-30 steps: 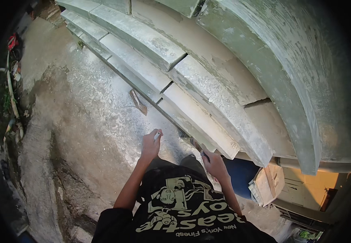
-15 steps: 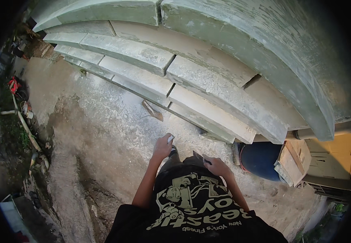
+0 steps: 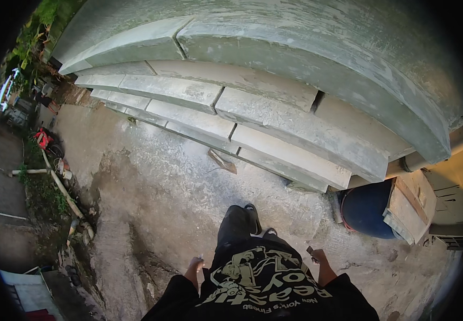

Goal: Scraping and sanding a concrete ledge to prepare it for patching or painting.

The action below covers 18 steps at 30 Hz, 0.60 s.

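Observation:
My left hand [image 3: 196, 263] hangs low beside my body, its fingers closed round a small whitish thing that is too small to name. On the other side of me, my right hand [image 3: 322, 259] is closed on a small flat-bladed scraper [image 3: 310, 250] whose dark blade points up and inward; its handle is mostly hidden in the fist. Neither hand touches the stepped tiers of pale, grey-green concrete [image 3: 295, 120] ahead of me, which are split by dark joints and smeared with whitish patches.
A scrap of wood [image 3: 222, 161] lies on the rough concrete ground [image 3: 151, 176] below the tiers. At right stands a dark blue barrel [image 3: 368, 211] with a wooden board [image 3: 410, 206] on it. Pipes [image 3: 63, 184], a red motorbike [image 3: 43, 139] and a distant person [image 3: 48, 101] are at left.
Both hands have dropped back and apart, from in front of my waist down to my sides. My legs now show stepping, and the view has shifted, so tiers and barrel sit farther right.

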{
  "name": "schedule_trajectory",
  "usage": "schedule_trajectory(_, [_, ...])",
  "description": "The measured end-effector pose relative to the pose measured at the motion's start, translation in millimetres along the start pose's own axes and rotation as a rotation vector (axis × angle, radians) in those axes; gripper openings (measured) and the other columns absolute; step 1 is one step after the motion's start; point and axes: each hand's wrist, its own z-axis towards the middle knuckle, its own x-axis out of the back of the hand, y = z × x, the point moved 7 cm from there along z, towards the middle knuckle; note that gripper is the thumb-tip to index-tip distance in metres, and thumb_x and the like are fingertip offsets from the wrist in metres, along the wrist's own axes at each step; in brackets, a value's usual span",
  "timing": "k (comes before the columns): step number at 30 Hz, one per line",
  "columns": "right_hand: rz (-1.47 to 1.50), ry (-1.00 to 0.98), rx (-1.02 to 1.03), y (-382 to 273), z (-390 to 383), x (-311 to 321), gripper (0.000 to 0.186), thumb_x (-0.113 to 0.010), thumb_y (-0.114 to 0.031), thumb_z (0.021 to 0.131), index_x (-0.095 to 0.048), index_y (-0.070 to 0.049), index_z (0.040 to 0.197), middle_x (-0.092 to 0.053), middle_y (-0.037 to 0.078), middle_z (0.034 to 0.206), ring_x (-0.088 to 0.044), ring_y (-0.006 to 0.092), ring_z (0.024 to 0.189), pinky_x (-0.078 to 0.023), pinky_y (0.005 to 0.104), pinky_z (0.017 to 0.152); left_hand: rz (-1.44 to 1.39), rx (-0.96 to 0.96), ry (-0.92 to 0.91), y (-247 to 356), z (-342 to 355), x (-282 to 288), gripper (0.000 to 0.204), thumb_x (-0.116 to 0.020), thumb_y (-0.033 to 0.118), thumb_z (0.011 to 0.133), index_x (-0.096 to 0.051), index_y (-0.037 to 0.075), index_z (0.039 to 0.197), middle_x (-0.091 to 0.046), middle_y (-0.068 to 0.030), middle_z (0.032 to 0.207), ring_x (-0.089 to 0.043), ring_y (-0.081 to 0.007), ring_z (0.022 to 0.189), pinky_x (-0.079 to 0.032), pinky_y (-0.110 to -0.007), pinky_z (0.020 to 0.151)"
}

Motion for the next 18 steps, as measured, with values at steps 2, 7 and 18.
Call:
schedule_trajectory(2, [0.088, -0.018, 0.006, 6, -25, -8, 0.028, -0.054, -0.012, 0.087, -0.05, -0.003, 0.061, -0.049, 0.01, 0.05, -0.05, 0.0227, 0.037, -0.039, 0.0408, 0.034, -0.362, 0.163, -0.025, -57, 3, -17, 0.019, -0.059, 0.019, 0.088, -0.067, 0.001, 0.088, -0.064, -0.0149, 0.069, -0.065, -0.0305, 0.061, -0.051, -0.041, 0.055])
schedule_trajectory(7, [-0.087, 0.014, 0.019, -30, -68, -50, 0.017, -0.059, -0.01, 0.083, -0.057, -0.001, 0.068, -0.051, 0.009, 0.052, -0.051, 0.0199, 0.037, -0.039, 0.0375, 0.034, -0.08, -0.192, 0.031, -8, 54, 25, 0.019, -0.059, 0.018, 0.087, -0.068, 0.002, 0.086, -0.067, -0.0177, 0.07, -0.07, -0.0326, 0.065, -0.054, -0.043, 0.06])
schedule_trajectory(18, [-0.1, 0.415, 0.753, -220, -157, -188, 0.041, -0.056, -0.014, 0.079, -0.068, -0.009, 0.117, -0.07, 0.024, 0.1, -0.069, 0.0401, 0.097, -0.054, 0.0455, 0.083, -0.123, -0.799, 0.118, 296, 0, 231, 0.031, -0.055, 0.028, 0.099, -0.063, -0.002, 0.104, -0.068, -0.0156, 0.076, -0.069, -0.0247, 0.068, -0.055, -0.039, 0.059])
